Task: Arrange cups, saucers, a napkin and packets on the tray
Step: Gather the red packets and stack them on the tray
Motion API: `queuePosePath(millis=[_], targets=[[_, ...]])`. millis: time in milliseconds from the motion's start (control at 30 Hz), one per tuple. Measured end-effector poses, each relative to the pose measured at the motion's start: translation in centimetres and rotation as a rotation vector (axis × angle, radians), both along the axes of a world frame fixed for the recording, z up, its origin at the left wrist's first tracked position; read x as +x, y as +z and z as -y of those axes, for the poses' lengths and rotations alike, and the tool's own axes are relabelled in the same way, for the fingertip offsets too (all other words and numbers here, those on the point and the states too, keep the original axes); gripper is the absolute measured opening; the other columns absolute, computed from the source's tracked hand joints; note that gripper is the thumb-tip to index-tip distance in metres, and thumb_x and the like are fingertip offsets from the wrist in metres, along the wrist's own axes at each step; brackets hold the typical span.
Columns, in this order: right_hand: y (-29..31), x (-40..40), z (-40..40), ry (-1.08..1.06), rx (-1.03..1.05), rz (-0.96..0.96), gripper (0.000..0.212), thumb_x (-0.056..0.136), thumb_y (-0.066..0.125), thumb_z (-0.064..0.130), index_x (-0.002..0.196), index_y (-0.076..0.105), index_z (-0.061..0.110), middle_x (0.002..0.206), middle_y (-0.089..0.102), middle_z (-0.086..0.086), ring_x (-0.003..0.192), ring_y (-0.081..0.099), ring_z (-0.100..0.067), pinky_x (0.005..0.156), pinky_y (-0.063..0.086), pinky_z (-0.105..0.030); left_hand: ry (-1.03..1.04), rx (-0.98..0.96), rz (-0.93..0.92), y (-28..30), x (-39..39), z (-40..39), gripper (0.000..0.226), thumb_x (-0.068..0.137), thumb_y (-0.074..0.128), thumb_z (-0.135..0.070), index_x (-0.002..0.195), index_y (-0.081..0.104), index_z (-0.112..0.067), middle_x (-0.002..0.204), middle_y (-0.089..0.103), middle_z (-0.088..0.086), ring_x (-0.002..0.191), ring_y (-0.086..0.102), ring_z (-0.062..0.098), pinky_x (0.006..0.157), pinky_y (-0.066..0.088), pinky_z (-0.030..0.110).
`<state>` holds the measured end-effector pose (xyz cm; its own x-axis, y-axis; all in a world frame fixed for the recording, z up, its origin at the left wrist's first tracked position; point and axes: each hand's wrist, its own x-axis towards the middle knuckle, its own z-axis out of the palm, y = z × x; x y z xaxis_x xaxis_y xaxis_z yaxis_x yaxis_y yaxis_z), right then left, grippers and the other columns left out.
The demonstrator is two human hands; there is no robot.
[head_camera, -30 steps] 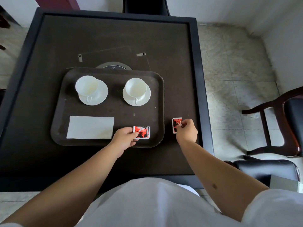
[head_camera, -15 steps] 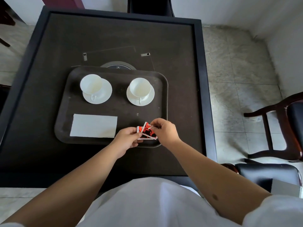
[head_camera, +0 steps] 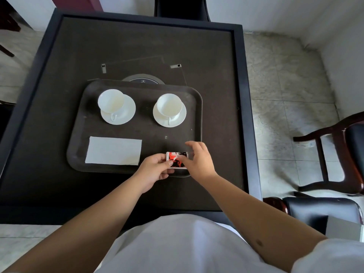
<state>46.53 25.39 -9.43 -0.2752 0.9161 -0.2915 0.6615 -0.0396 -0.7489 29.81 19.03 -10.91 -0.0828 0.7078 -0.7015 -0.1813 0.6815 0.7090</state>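
Packets (head_camera: 177, 160) lie flat, long axis crosswise, between left hand (head_camera: 155, 170) and right hand (head_camera: 199, 160).

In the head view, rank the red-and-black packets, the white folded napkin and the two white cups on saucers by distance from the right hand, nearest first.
1. Red-and-black packets: touching the right hand, tray's near right corner.
2. Right white cup on its saucer: beyond the hand, far right of the tray.
3. White folded napkin: leftward, near left of the tray.
4. Left white cup on its saucer: far left.

Tearoom: mahjong-type table (head_camera: 137, 46), armchairs (head_camera: 334, 154)
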Motion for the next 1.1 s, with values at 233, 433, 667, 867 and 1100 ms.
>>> queuePosePath(millis=[233, 433, 667, 867, 1100], targets=[[-0.7, 1.4, -0.2, -0.119, -0.457, -0.255, 0.004, 0.091, 0.067, 0.021, 0.093, 0.069, 0.019, 0.077, 0.069, 0.003, 0.069, 0.061, -0.010, 0.061, 0.049, -0.023, 0.002, -0.025, -0.016, 0.0, -0.2, 0.1, 0.017, 0.094, 0.065, -0.015, 0.108, 0.068, -0.023, 0.094, 0.076, 0.000, 0.087, 0.074, 0.017, 0.063, 0.055, 0.025], [-1.0, 1.1, -0.3, -0.129, -0.451, -0.215, 0.004, 0.091, 0.068, 0.018, 0.089, 0.068, 0.021, 0.077, 0.069, 0.003, 0.067, 0.061, -0.010, 0.063, 0.051, -0.025, -0.021, -0.025, -0.103, 0.0, -0.1, -0.1, 0.020, 0.094, 0.065, -0.017, 0.112, 0.068, -0.025, 0.102, 0.074, -0.003, 0.092, 0.072, 0.012, 0.067, 0.054, 0.024], [-1.0, -0.1, -0.8, -0.146, -0.395, -0.134, 0.009, 0.091, 0.068, 0.019, 0.086, 0.067, 0.027, 0.077, 0.069, 0.006, 0.067, 0.062, -0.008, 0.063, 0.055, -0.026, -0.060, -0.036, -0.264, 0.0, -0.7, -1.1, 0.028, 0.096, 0.061, -0.028, 0.123, 0.066, -0.021, 0.107, 0.067, -0.003, 0.096, 0.061, 0.013, 0.068, 0.049, 0.025], [-1.4, -1.0, -1.3, -0.181, -0.368, -0.013, 0.010, 0.088, 0.071, 0.026, 0.079, 0.068, 0.030, 0.076, 0.069, 0.004, 0.069, 0.064, -0.011, 0.068, 0.058, -0.032, -0.148, 0.000, -0.478, -0.3, -0.8, -1.9, 0.029, 0.095, 0.063, -0.025, 0.122, 0.065, -0.016, 0.112, 0.069, 0.000, 0.099, 0.063, 0.014, 0.086, 0.055, 0.037], [-1.8, -1.8, -1.7, -0.170, -0.347, 0.079, 0.011, 0.086, 0.071, 0.030, 0.076, 0.067, 0.030, 0.075, 0.067, 0.008, 0.070, 0.063, -0.008, 0.057, 0.048, -0.023, -0.196, -0.009, -0.552, -0.6, -1.1, -2.5, 0.023, 0.095, 0.062, -0.020, 0.117, 0.068, -0.018, 0.105, 0.071, -0.001, 0.094, 0.065, 0.014, 0.088, 0.056, 0.043]])
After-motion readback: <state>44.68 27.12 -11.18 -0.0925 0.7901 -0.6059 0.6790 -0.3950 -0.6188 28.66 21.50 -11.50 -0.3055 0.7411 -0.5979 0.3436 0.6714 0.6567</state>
